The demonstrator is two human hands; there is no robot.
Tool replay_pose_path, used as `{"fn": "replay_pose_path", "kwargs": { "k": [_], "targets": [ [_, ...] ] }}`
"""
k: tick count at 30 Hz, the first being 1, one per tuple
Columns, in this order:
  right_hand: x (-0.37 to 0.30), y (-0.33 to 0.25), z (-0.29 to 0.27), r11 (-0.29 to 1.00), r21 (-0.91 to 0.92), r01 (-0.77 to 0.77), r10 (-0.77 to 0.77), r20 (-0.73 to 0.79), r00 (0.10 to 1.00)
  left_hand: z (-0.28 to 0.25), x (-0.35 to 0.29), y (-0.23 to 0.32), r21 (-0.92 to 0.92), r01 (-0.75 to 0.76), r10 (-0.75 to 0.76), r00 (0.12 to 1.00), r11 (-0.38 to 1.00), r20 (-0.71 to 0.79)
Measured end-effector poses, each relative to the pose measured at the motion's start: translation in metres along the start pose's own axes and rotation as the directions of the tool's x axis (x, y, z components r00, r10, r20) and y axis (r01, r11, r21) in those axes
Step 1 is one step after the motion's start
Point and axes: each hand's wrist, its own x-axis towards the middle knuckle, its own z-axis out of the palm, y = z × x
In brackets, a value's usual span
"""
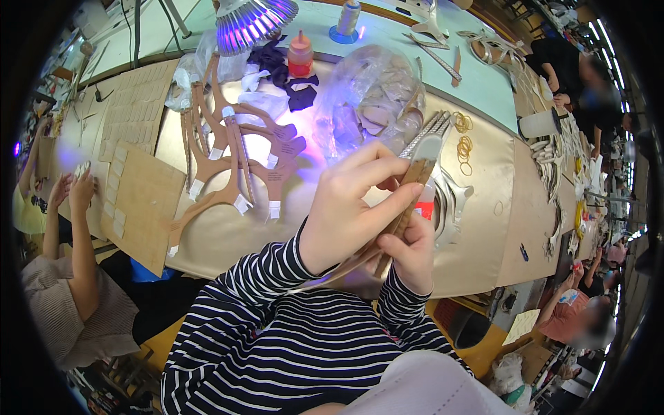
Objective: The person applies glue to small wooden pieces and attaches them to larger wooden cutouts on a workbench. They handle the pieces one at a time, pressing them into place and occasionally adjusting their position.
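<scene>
Both hands are together in front of my chest, over the near edge of the table. My left hand (pixel 356 207) pinches a narrow brown leather-like strip (pixel 403 220) between thumb and fingers. Lower down, the thumb and curled fingers of my right hand (pixel 413 254) close on the same strip. A silvery, rounded strap end (pixel 429 148) shows at its upper tip; whether the two are joined I cannot tell. Thin strap ends trail below my left wrist. Just beyond my right hand lie silver curved straps (pixel 453 200) and braided silver straps (pixel 432 131).
Left of my hands lie brown cut straps (pixel 228 183) with white tabs. Farther back are a lit lamp (pixel 252 24), a red-filled bottle (pixel 300 57), a plastic bag of pieces (pixel 373 93) and a thread spool (pixel 347 24). Rubber bands (pixel 465 149) lie right. A co-worker (pixel 76 283) sits left.
</scene>
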Motion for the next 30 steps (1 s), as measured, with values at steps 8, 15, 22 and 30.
{"fn": "replay_pose_path", "kwargs": {
  "k": [8,15,22,30],
  "targets": [
    [0.011,0.013,-0.014,0.713,0.613,-0.34,0.054,0.435,0.899,-0.003,-0.004,-0.006,-0.044,0.077,-0.077,0.997,0.996,-0.007],
    [0.042,0.068,-0.021,0.901,0.164,-0.401,0.381,0.142,0.914,-0.007,-0.027,-0.064,-0.076,0.392,-0.399,0.907,0.917,-0.132],
    [0.053,0.093,-0.016,0.974,-0.155,-0.167,0.155,-0.085,0.984,-0.007,-0.039,-0.107,-0.249,0.366,-0.412,0.896,0.896,-0.166],
    [0.051,0.051,-0.012,0.887,-0.383,0.258,-0.333,-0.142,0.932,-0.022,-0.045,-0.077,0.052,0.234,-0.234,0.972,0.971,-0.007]
  ]
}}
